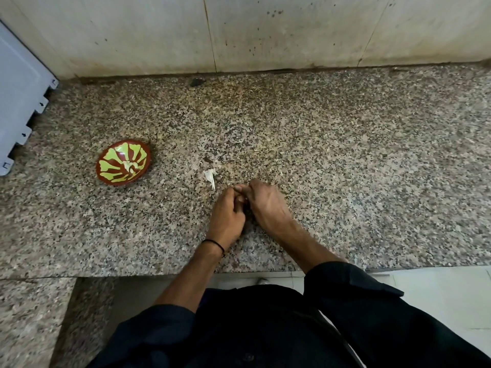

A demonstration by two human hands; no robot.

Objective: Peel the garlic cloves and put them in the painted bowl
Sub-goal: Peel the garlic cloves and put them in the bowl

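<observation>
Bench (pixel 345 155) carrying everything. Grey panel (pixel 18 102) standing at far left, blocking nothing. Painted bowl (pixel 123 162) sitting well left of hands, holding pale bits (peeled cloves, probably). Left hand (pixel 227 216) and right hand (pixel 268 205) meeting at fingertips, fingers curled, seemingly pinching hidden garlic clove; peeling underway. Skin scrap (pixel 210 176) lying just beyond.

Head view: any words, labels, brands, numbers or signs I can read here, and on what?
No readable words, brands or numbers anywhere in this view.
Grey panel: two small dark arrow marks near its stepped edge, no lettering.
Painted bowl: a yellow-green pattern only, no text.
</observation>
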